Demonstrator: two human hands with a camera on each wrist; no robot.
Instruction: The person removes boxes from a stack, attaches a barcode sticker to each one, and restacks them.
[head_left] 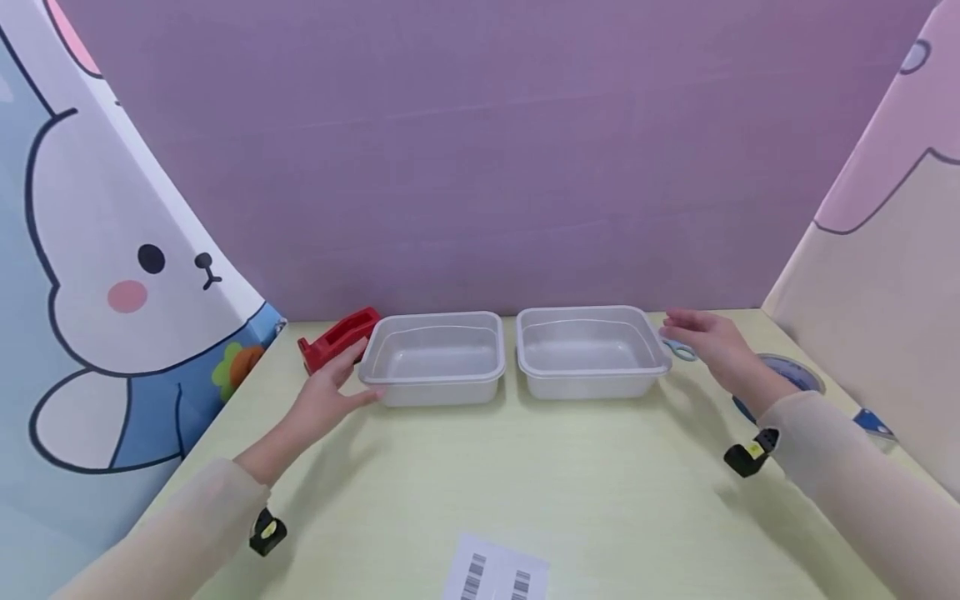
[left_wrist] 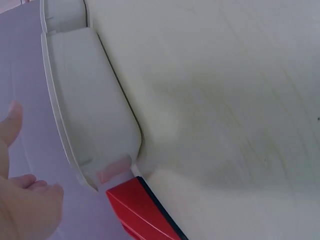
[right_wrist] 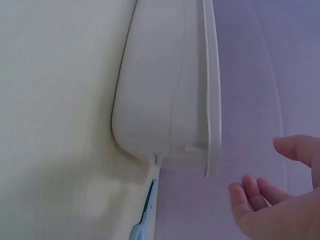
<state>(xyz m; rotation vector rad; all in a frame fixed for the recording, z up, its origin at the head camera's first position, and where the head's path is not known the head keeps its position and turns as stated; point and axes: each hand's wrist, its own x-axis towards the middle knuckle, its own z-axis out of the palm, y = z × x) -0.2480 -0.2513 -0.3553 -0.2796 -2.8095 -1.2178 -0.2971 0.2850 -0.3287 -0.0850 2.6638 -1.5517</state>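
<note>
Two white plastic tubs stand side by side at the back of the table. My left hand (head_left: pixel 327 396), fingers and thumb spread, is at the left end of the left tub (head_left: pixel 432 393). In the left wrist view that hand (left_wrist: pixel 27 200) shows a gap from the tub (left_wrist: pixel 90 100). My right hand (head_left: pixel 708 343) hovers beside the right end of the right tub (head_left: pixel 588 387), with its fingers loosely bent and nothing between them. The right wrist view has the thumb and fingertips (right_wrist: pixel 239 200) apart from the tub's rim (right_wrist: pixel 214 100).
A red object shaped like a tape dispenser (head_left: pixel 339 339) lies behind my left hand. Light blue scissors (head_left: pixel 681 350) lie by my right hand. A round blue-grey thing (head_left: pixel 795 372) is partly hidden by my right wrist. A barcode sheet (head_left: pixel 495 571) lies in front. Purple cloth (head_left: pixel 480 167) hangs behind.
</note>
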